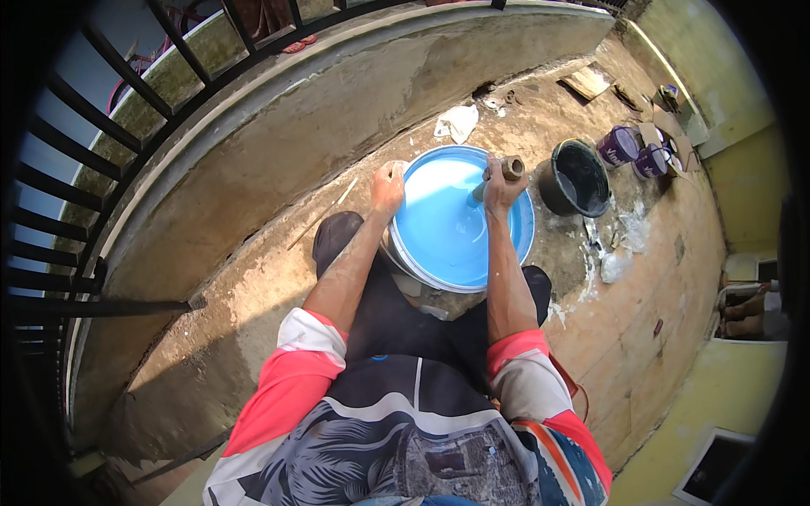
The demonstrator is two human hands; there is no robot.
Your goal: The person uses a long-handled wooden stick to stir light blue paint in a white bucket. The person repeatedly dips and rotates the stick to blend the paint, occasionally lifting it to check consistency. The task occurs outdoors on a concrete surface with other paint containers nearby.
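Note:
A large white bucket (402, 255) of light blue paint (434, 221) stands on the ground between my knees. Its left rim is where my left hand (388, 187) is closed, the fingers curled at the edge. My right hand (503, 191) is wrapped round a thick brown stick (513, 165) with a round, hollow-looking top. The stick leans over the right side of the bucket, and its lower end disappears into the paint. Pale smears of paint mark my hands and forearms.
Right of the bucket is a black bucket (579, 179), with purple paint pails (619, 147) beyond. A white rag (457, 123) and a thin stick (322, 212) lie near the low wall (337, 110). Plastic bags (618, 266) and white spills lie at right. Black railings (93, 169) line the left.

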